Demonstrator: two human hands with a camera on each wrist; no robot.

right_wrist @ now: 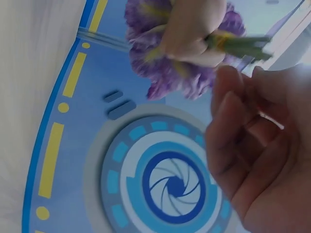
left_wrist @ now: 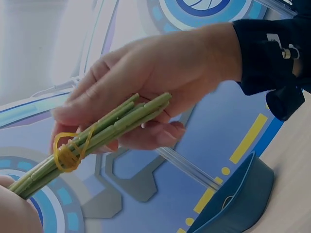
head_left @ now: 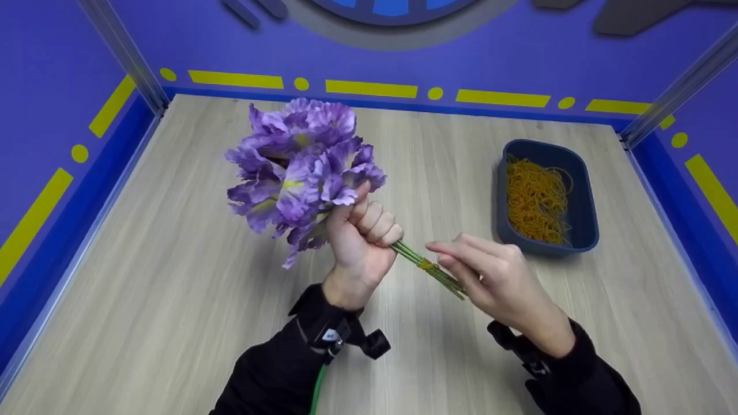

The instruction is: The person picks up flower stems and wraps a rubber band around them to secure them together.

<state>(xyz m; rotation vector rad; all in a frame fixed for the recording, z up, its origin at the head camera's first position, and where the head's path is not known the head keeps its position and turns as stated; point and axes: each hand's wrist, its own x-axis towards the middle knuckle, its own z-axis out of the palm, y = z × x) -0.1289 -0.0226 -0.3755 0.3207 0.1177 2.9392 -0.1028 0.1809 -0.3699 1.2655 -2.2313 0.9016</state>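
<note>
My left hand [head_left: 360, 239] grips a bunch of purple artificial flowers [head_left: 300, 164] by the stems, just below the blooms. The green stems [head_left: 408, 251] slant down to the right out of that fist. Around them, partway to the cut ends, a yellow rubber band [left_wrist: 69, 156] is wound, with a loose loop standing out in the left wrist view. Beside the stem ends is my right hand [head_left: 499, 279], its fingers loosely bent and its fingertips close to the band. Nothing shows between those fingers in the right wrist view.
A dark blue plastic bin [head_left: 589, 216] on the right of the wooden table [head_left: 173, 288] holds a pile of yellow rubber bands [head_left: 533, 202]. Blue-purple panels with yellow marks [head_left: 369, 89] wall the table at the back and sides.
</note>
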